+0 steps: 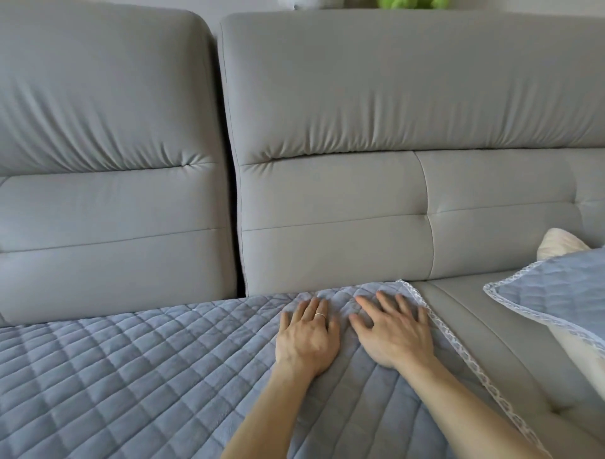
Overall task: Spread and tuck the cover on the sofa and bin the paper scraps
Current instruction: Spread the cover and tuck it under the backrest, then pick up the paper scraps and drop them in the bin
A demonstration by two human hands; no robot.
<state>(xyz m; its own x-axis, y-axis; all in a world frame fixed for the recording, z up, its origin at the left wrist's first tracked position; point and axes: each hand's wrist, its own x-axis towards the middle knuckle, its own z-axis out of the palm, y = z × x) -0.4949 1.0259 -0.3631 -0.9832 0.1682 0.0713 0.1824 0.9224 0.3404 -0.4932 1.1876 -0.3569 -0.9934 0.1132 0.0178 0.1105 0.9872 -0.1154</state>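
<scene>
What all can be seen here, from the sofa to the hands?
back cushions: two, grey, side by side across the top
quilted cover: one, blue-grey, spread on the seat
lace trim: one, white, along the cover's right edge
bare seat: one stretch, grey, right of the cover
quilted pillow: one, blue-grey, far right
cream cushion: one, cream, behind that pillow
green thing: one, green, top edge, cut off
ring: one, silvery, worn on a finger
left hand: one, wears the ring, flat on the cover
right hand: one, flat on the cover beside the trim
</scene>
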